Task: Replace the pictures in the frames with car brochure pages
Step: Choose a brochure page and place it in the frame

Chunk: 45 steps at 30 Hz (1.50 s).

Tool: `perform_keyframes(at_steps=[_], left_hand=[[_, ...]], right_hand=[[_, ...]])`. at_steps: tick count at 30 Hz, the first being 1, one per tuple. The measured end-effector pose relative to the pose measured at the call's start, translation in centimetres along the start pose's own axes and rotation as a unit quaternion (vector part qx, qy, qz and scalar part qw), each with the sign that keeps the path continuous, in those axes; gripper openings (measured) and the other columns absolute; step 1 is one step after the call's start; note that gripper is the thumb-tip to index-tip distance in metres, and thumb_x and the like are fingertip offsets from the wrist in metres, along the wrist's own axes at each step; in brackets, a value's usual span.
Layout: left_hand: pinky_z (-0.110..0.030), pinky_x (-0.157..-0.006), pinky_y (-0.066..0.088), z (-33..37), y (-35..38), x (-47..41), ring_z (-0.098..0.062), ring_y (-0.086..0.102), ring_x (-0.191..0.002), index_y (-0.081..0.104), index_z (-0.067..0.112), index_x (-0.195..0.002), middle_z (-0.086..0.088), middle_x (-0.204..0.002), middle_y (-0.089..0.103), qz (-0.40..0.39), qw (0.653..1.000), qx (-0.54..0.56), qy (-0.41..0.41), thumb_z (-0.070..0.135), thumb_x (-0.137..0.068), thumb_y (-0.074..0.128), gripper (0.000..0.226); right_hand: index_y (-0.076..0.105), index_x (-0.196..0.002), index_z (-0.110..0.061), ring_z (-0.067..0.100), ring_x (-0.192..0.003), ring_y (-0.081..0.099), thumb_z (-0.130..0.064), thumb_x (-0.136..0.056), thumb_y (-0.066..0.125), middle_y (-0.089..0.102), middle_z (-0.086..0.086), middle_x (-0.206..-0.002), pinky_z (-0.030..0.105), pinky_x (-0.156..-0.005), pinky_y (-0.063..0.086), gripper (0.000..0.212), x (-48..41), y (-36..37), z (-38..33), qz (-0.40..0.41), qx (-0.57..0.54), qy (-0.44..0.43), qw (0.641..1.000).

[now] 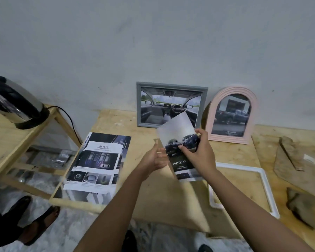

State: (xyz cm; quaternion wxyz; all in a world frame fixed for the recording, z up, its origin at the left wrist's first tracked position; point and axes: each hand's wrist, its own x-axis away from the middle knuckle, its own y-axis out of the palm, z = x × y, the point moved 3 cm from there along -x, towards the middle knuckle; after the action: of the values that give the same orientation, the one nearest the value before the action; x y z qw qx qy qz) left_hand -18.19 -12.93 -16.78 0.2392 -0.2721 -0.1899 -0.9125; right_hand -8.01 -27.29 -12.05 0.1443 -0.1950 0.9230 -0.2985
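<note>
— What are the fingers doing?

— The right hand (198, 153) pinches the page (180, 162). The thumb lies along its upper right edge and the fingertips (182, 147) are curled onto the printed cars. The left hand (153, 159) grips the board (171, 200) at its upper left edge, thumb on top and fingers folded underneath.

— So where is the page?

— In the air between the two hands, above the table (116, 124) and tilted. It lies on the face of the board, with its lower corner past the right wrist.

— What's it like?

— Glossy paper, dark, with two dark cars at the top and white lettering lower down. Behind it a sheet (175, 128) sticks up. The sheet is frosted, pale grey and rectangular, and it touches the page. I can't tell which hand holds it.

— And the board?

— Smooth, tan and flat, with a small tab by the left thumb.

— Further out?

— A white frame (265, 179) lies flat on the table just right of the right forearm. It is a plain rim with rounded corners. At the back a grey frame (171, 86) leans on the wall (153, 42), showing a car cabin. Beside it stands a pink frame (233, 139), arched and ribbed, showing a pickup. Brochures (96, 160) lie stacked on the table's left edge. The table is raw plywood. A steel kettle (16, 106) sits on a wooden shelf (0, 142) to the left. Brown rags (298, 155) lie at the far right.
</note>
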Motion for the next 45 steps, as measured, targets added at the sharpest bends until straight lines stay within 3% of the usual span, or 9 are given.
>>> perform_keyframes(at_steps=[5,9,13,19,21,24,32,37,45], left_hand=[[-0.052,-0.092,0.047,1.0,5.9,0.6,-0.04,0.063,-0.095,0.044,-0.002,-0.123,-0.024,-0.11,0.06,-0.124,0.973,0.195,0.003,0.076,-0.079,0.033,0.09],[-0.05,-0.086,0.053,-0.1,10.2,1.0,-0.041,0.062,-0.101,0.04,-0.006,-0.132,-0.029,-0.118,0.059,-0.15,0.969,0.196,0.036,0.02,-0.093,0.048,0.047],[-0.048,-0.083,0.055,-1.6,12.7,0.4,-0.036,0.063,-0.102,0.043,0.001,-0.132,-0.022,-0.119,0.061,-0.127,0.976,0.161,0.079,-0.007,-0.084,0.049,0.049],[-0.057,-0.098,0.043,-2.7,16.3,-1.2,-0.042,0.052,-0.117,0.043,0.01,-0.133,-0.022,-0.131,0.052,-0.149,0.982,0.103,0.046,0.009,-0.071,0.066,0.066],[-0.053,-0.094,0.047,-3.1,17.8,-1.5,-0.039,0.056,-0.112,0.046,0.011,-0.13,-0.02,-0.127,0.056,-0.163,0.983,0.082,0.03,0.011,-0.074,0.064,0.059],[-0.055,-0.096,0.045,-4.0,19.9,-2.2,-0.036,0.058,-0.111,0.05,0.014,-0.127,-0.016,-0.123,0.06,-0.136,0.99,-0.012,0.03,0.02,-0.082,0.063,0.047],[-0.029,-0.076,0.044,-10.5,21.0,-3.1,-0.021,0.057,-0.104,0.05,0.015,-0.128,-0.007,-0.123,0.059,-0.035,0.874,-0.462,0.146,0.037,-0.097,0.044,0.038],[-0.043,-0.094,0.046,-14.2,20.1,-3.7,-0.02,0.048,-0.122,0.036,0.027,-0.139,0.003,-0.135,0.05,-0.056,0.812,-0.553,0.178,0.067,-0.085,0.028,0.067],[-0.044,-0.115,0.021,-15.2,19.4,-3.2,-0.016,0.006,-0.145,0.012,0.013,-0.15,-0.003,-0.158,0.011,0.009,0.818,-0.545,0.183,0.055,-0.093,0.037,0.076]], right_hand=[[0.04,-0.117,-0.023,0.026,-0.075,0.064,-0.022,-0.067,0.081,0.066,0.005,-0.097,0.029,-0.058,0.048,0.065,0.3,-4.3,1.2,-0.031,0.115,-0.3,0.947],[0.049,-0.117,-0.018,0.017,-0.087,0.056,-0.02,-0.077,0.07,0.063,0.003,-0.098,0.034,-0.073,0.048,0.045,1.2,-7.3,4.9,-0.131,0.153,-0.373,0.906],[0.063,-0.105,-0.024,0.008,-0.097,0.047,-0.054,-0.088,0.041,0.057,-0.01,-0.102,0.032,-0.085,0.034,0.041,1.6,-11.1,8.9,-0.23,0.132,-0.314,0.912],[0.051,-0.123,-0.019,0.013,-0.113,0.04,-0.045,-0.088,0.058,0.045,-0.002,-0.12,0.037,-0.099,0.036,0.044,0.4,-17.1,15.1,-0.004,0.044,-0.005,0.999],[0.042,-0.13,-0.015,0.016,-0.105,0.051,-0.037,-0.082,0.069,0.049,0.003,-0.119,0.038,-0.095,0.045,0.06,0.5,-18.2,17.1,-0.015,-0.071,0.169,0.983],[0.054,-0.108,-0.015,0.025,-0.089,0.065,-0.026,-0.081,0.07,0.066,0.011,-0.106,0.046,-0.088,0.052,0.033,1.7,-18.8,19.7,-0.102,-0.192,0.312,0.925],[0.049,-0.117,-0.009,0.024,-0.091,0.061,-0.015,-0.088,0.062,0.063,0.013,-0.11,0.034,-0.073,0.05,0.033,4.1,-18.6,23.7,-0.112,-0.051,0.298,0.947],[0.047,-0.117,-0.01,0.02,-0.086,0.057,-0.023,-0.083,0.069,0.062,0.006,-0.105,0.027,-0.059,0.043,0.042,4.9,-18.1,24.6,-0.119,0.039,0.248,0.96],[0.051,-0.104,-0.013,0.02,-0.079,0.058,-0.021,-0.082,0.069,0.06,0.002,-0.09,0.031,-0.059,0.046,0.03,5.3,-17.3,24.3,-0.061,0.02,0.24,0.969]])
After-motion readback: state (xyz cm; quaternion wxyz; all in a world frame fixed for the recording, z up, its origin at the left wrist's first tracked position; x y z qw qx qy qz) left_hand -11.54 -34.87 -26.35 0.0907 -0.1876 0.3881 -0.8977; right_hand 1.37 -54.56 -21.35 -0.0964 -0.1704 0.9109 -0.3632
